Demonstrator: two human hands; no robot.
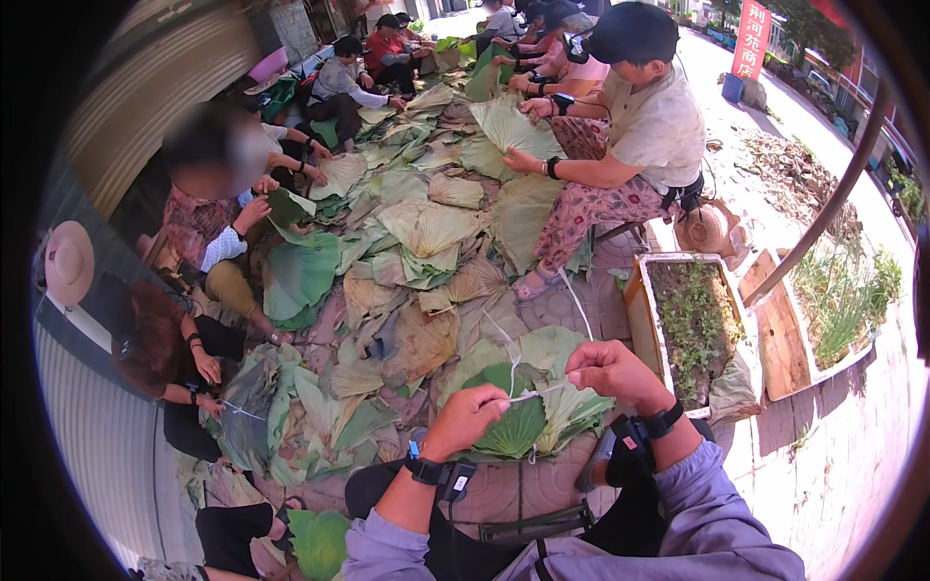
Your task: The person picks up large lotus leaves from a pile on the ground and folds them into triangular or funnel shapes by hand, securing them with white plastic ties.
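Note:
Both of my hands are raised over a stack of lotus leaves (528,421) on the paving in front of my knees. A white tie strip (541,391) runs between them, with loose ends trailing above the leaves. My left hand (472,414) pinches one part of the strip, fingers closed. On the other side my right hand (620,376) grips the strip between closed thumb and fingers. The stack below shows green and paler leaves laid over each other. Whether the strip passes under the stack cannot be made out.
Dried and green lotus leaves (426,232) cover the ground ahead. People sit along both sides; one in a black cap (635,34) holds a leaf on the right. Planter boxes (668,339) stand at the right, with a slanting pole (823,218) beyond. Another person's hand (206,366) is at left.

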